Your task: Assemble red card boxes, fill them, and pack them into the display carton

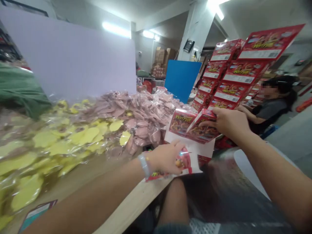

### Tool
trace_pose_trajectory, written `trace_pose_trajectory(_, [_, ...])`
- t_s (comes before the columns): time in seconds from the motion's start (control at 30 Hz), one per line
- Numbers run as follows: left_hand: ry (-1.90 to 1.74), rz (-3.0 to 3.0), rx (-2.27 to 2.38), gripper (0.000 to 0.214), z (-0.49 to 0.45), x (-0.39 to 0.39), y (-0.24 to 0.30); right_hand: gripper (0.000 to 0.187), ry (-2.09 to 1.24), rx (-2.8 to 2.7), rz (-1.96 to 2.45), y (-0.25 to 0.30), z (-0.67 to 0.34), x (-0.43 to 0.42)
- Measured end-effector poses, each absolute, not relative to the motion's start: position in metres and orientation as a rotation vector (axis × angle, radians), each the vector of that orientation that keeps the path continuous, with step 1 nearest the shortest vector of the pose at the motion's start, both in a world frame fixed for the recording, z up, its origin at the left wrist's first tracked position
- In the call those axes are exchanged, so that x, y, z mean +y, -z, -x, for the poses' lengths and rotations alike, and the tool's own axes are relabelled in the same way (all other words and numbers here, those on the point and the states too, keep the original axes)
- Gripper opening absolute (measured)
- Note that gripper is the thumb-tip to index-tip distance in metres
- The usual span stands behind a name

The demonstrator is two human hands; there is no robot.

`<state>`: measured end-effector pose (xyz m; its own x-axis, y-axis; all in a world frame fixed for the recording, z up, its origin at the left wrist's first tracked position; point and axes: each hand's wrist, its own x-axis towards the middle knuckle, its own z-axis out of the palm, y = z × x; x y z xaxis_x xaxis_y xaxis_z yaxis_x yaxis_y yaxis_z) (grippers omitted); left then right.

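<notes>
A red printed carton [204, 128] stood tilted near the worktop's edge, its upper edge clamped in the grip of the right hand [229, 120], fingers on one side and the rest of the hand behind. Just beside it to the left was another red printed panel [181, 122], with white card [179, 138] below both; whether they were all one piece could not be told. The left hand [167, 159], a pale band [144, 165] at its wrist, lay over a colourful printed package [184, 162] nearer the body; its fingertips were blurred, so I cannot tell whether its grip was closed. Left of the hands, clear-bagged pink pieces [141, 125] and yellow pieces [85, 138] were heaped across the worktop [80, 172]. Behind the heap rose a pale purple panel [85, 61] and a blue panel [182, 78]. Beyond the right hand, red boxes [235, 79] stood in a tall, leaning stack, with a co-worker [273, 110] to the right of it.
</notes>
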<state>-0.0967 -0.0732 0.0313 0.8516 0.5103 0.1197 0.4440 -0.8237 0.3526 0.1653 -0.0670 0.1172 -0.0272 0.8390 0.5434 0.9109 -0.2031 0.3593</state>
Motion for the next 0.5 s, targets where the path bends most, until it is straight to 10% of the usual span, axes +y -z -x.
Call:
trace_pose_trajectory(0.37, [-0.148, -2.812, 0.673, 0.061, 0.056, -0.041, -0.019, 0.064, 0.969, -2.150, 1.924, -0.060, -0.205, -0.014])
trace_pose_trajectory(0.5, [-0.857, -2.483, 0.883, 0.071, 0.096, -0.082, -0.023, 0.082, 0.486, -1.849, 1.730, -0.061, -0.147, -0.075])
